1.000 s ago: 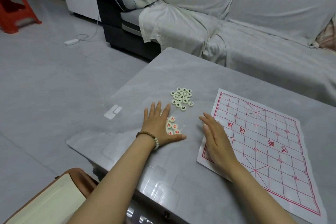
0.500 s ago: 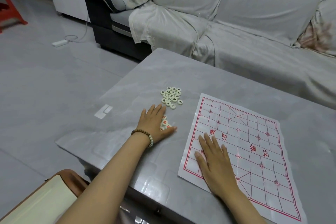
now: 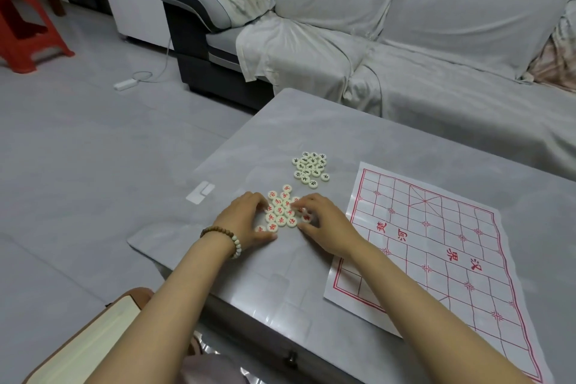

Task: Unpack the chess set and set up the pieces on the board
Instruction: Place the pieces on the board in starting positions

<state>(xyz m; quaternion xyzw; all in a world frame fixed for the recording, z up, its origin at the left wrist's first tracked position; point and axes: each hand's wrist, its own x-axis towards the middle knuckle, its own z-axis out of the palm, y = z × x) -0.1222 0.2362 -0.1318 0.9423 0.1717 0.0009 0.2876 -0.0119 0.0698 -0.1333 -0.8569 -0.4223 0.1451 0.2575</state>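
Note:
A pile of cream discs with red characters (image 3: 282, 212) lies flat on the grey table (image 3: 311, 121). My left hand (image 3: 246, 221), with a bead bracelet on the wrist, cups the pile's left side with bent fingers. My right hand (image 3: 327, 221) cups its right side, fingertips touching the nearest discs. A second pile of discs with black characters (image 3: 310, 169) sits just beyond, untouched. The paper board with a red grid (image 3: 436, 243) lies spread out to the right, bare of pieces.
A small white patch (image 3: 201, 192) sits on the table's left part. A covered grey sofa (image 3: 436, 40) stands behind the table. On the floor are a red stool (image 3: 25, 25) and a white adapter (image 3: 124, 84). A brown case (image 3: 93, 340) is at lower left.
My right hand left the paper board and came over to the red pile. My left hand lifted off the pile, uncovering the red discs, and now cups its left side.

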